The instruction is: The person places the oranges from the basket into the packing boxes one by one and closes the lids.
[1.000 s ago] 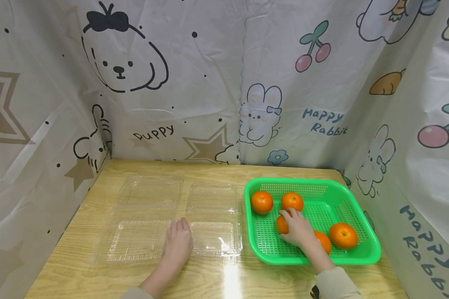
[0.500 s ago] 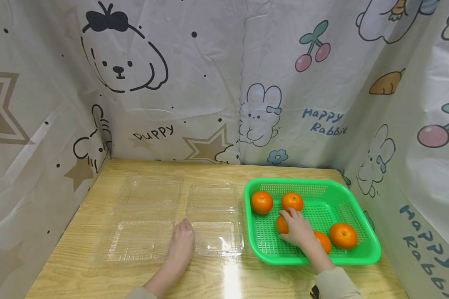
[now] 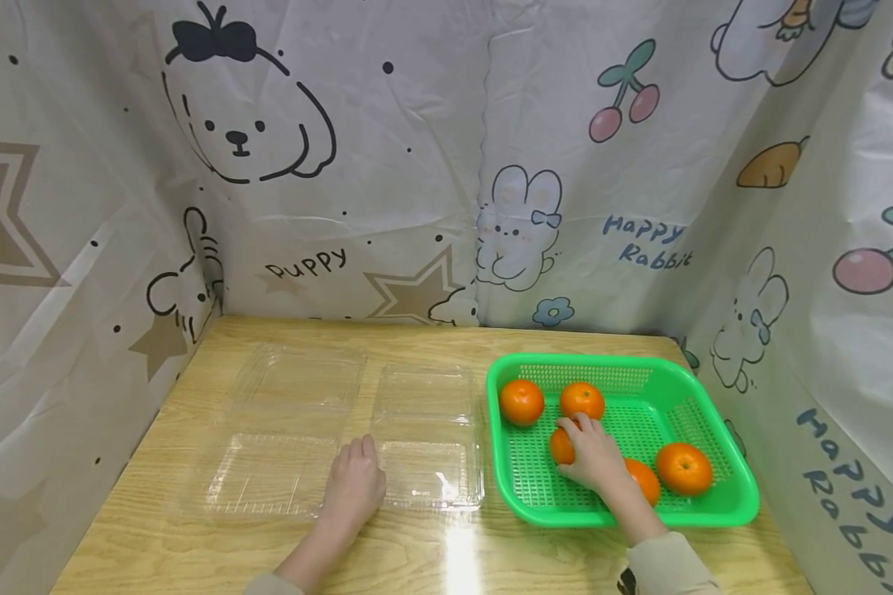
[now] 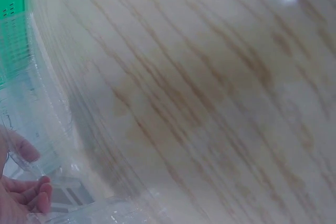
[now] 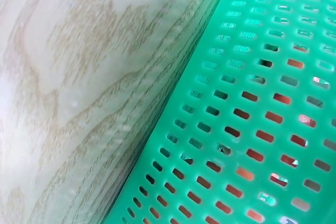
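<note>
Two clear plastic clamshell boxes lie opened out on the wooden table, a larger box (image 3: 275,475) on the left and a smaller box (image 3: 426,471) on the right. Between them is my left hand (image 3: 353,483); its thumb and curled fingers (image 4: 39,195) pinch a clear plastic edge, which fits the larger box's right side. My right hand (image 3: 595,454) reaches into a green plastic basket (image 3: 551,518) and grips an orange mandarin (image 3: 561,447) from above, partly covering it. The right wrist view shows only the basket's slotted wall (image 5: 210,124), so that hand is hidden there.
Several other mandarins sit in the basket, including one at the far left (image 3: 521,402) and one at the right (image 3: 684,468). The basket stands close beside the smaller box. A printed curtain (image 3: 417,190) encloses the table's back and sides.
My left hand shifts slightly right, then back left, and the larger box's near half now lies a little further left. My right hand stays still on the mandarin.
</note>
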The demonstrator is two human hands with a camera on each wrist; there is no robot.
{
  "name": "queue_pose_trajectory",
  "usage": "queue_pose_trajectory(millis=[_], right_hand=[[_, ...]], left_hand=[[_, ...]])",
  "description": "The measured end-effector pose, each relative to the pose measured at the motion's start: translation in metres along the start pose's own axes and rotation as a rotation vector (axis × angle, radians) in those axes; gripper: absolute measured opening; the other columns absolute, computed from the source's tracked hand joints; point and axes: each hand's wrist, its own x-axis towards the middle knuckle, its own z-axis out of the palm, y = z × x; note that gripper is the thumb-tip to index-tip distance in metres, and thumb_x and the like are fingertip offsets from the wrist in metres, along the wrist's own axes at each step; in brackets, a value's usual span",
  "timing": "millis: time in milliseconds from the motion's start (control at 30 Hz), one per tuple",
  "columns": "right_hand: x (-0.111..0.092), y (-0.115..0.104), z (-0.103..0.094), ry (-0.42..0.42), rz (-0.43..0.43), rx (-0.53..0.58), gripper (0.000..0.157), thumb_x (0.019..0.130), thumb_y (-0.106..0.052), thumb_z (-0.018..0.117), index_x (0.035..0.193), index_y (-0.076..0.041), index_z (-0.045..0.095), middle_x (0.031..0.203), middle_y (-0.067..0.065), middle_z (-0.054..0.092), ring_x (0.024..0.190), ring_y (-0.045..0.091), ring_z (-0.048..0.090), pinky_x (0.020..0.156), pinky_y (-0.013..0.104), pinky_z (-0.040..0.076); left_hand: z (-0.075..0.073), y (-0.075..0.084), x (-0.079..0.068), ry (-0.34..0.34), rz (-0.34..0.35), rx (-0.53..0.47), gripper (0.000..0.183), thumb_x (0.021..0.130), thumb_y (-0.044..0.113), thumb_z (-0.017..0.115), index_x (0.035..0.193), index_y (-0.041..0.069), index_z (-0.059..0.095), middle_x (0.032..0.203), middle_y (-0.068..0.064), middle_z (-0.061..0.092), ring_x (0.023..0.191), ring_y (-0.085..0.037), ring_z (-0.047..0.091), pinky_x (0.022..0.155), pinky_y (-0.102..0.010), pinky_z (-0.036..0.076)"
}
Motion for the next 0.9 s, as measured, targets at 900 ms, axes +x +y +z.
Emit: queue_pose_trajectory(millis=[900], right_hand=[[0.007, -0.028, -0.041, 0.310, -0.058, 0.144, 0.059, 0.062, -0.025, 0.079, 0.113, -0.006, 0.057, 0.115, 0.019, 0.049, 0.104, 0.036, 0.047, 0.072, 0.049, 0.048]], left_hand=[[0.001, 0.001, -0.002, -0.072, -0.095, -0.097, 0.013, 0.071, 0.001, 0.058, 0.076, -0.002, 0.046, 0.064, -0.006, 0.040, 0.055, -0.016, 0.037, 0.051, -0.027, 0.035]])
